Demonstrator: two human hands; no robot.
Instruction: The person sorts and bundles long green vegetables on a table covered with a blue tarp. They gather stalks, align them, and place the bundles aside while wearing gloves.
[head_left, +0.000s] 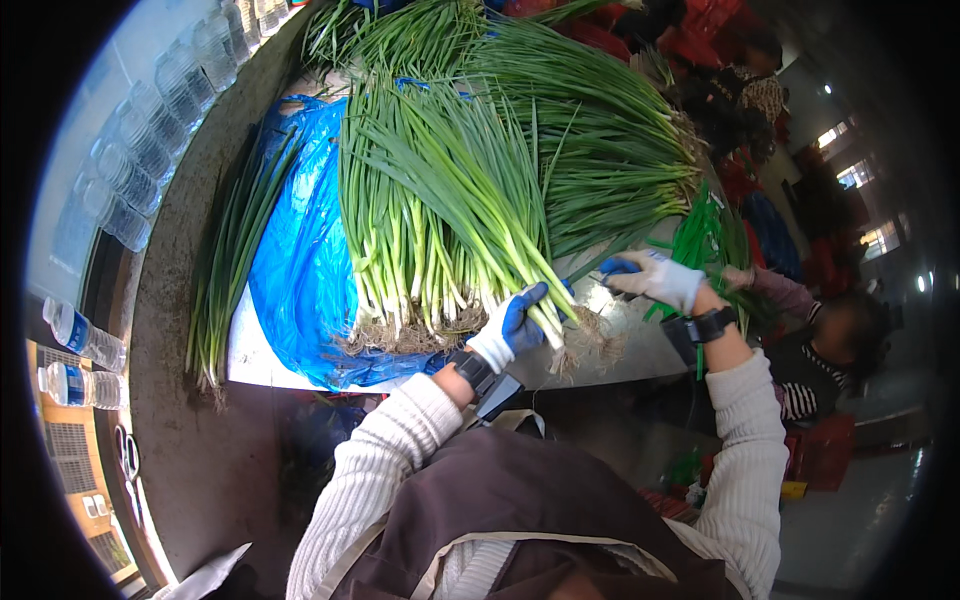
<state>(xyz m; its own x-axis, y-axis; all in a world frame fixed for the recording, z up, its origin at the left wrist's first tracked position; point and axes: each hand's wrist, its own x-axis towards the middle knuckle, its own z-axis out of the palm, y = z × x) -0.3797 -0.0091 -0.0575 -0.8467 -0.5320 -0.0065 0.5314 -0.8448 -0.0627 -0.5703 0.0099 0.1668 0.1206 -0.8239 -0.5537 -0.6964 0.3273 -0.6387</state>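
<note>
My left hand (514, 326), in a white work glove with a blue palm, grips a few green onions (517, 255) near their rooted white ends. Their leaves slant up and left across a bunch of green onions (405, 247) on a blue plastic bag (304, 255). To the right, my right hand (656, 279), gloved the same way, is raised over the metal tabletop (622, 352), apart from the held roots. Its blue fingertips are bent; whether they pinch a leaf cannot be told. Green plastic ties (697, 232) hang just behind this hand.
A large heap of green onions (615, 142) covers the far right, roots outward. Some lie at the left (240, 262) by the wall. Water bottles (139, 142) line the window sill, with scissors (129, 457) nearer me. A co-worker (817, 352) sits at the right.
</note>
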